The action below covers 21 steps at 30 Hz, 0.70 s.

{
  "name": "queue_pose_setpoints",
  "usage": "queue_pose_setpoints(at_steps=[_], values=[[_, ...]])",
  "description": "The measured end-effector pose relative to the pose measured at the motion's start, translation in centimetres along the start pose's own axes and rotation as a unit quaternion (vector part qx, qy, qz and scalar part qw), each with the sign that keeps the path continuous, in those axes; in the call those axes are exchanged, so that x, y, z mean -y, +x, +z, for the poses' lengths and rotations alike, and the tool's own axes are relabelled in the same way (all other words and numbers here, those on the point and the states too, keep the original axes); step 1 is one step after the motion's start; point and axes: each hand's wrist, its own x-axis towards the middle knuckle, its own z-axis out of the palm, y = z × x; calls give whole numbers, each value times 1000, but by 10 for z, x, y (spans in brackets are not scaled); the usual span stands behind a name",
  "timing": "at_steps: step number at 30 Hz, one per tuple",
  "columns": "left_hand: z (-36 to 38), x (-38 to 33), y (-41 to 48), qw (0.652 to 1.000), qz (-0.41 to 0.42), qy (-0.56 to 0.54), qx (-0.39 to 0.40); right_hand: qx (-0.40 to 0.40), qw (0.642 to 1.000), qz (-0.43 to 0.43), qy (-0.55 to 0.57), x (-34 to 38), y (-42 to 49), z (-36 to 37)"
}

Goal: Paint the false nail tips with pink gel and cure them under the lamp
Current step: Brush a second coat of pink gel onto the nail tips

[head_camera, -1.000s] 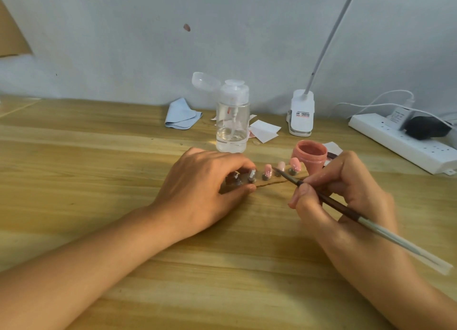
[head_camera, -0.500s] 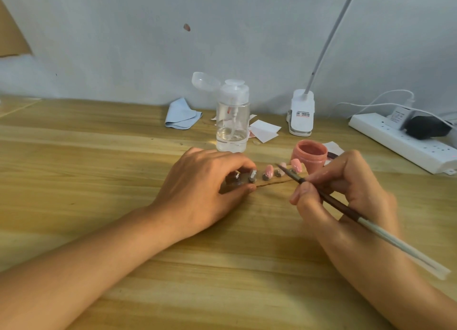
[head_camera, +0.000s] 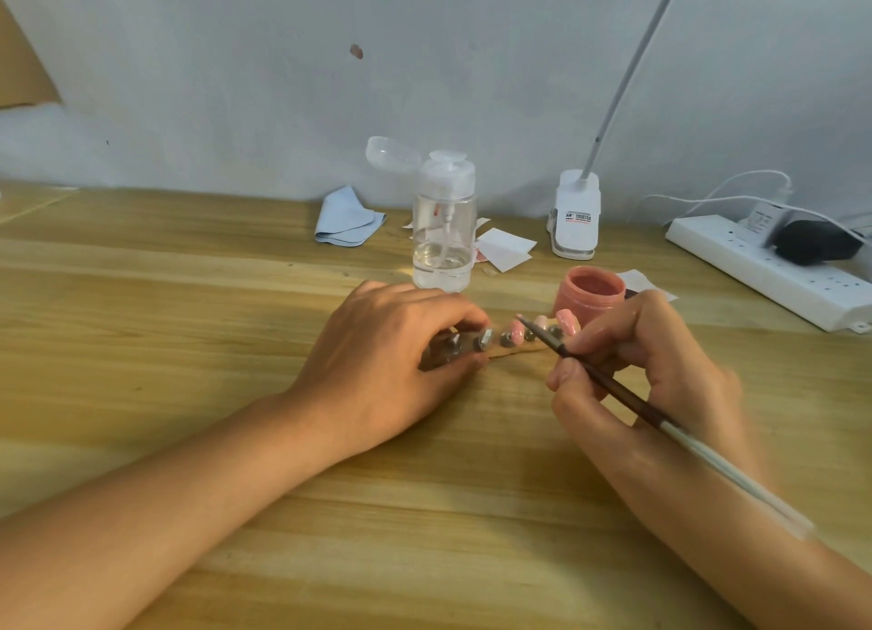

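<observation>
Tips (head_camera: 516,333): small row mounted on a strip (head_camera: 512,353) that lies on the tabletop (head_camera: 188,322), mid-scene, just in front of the jar (head_camera: 592,292). Right-end ones look pink, those by the left hand look grey and unpainted.
Left hand (head_camera: 391,360): palm down over the strip's left end, fingers (head_camera: 453,311) curled and clamped on it, thumb on the near edge; pins the row.
Right hand (head_camera: 651,370): fingers (head_camera: 608,327) clamped on the brush (head_camera: 627,400) in a pen grip, low on the dark shaft.
Brush tip (head_camera: 521,319): over the middle tips; contact too small to tell.
Tips handling: judged very light, thin hard plastic, a bit springy. Wet gel is sticky and smears, so no touching the tops. Likely to pop off their mounts if pushed sideways.
Where to hold: strip ends or edges only, never the tips. The left end, as gripped now, looks the safe spot.
Strip handling: looks thin and light, probably slides on smooth wood unless pinned; keep it level when moving to the lamp.
Jar: open, pink gel, small and light; a knock from the brush handle could tip it.
Lamp (head_camera: 576,214): clip base at the back by the wall, well apart from the tips; head out of frame.
Stage: painting partly done; curing not yet started, by the look of it.
</observation>
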Motion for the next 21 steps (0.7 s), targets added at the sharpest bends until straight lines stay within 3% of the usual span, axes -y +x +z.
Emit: queue_pose_setpoints(at_steps=[21], values=[[0,0,0,1000,2,5,0,-7,1000,11,-12,-4,-2,1]])
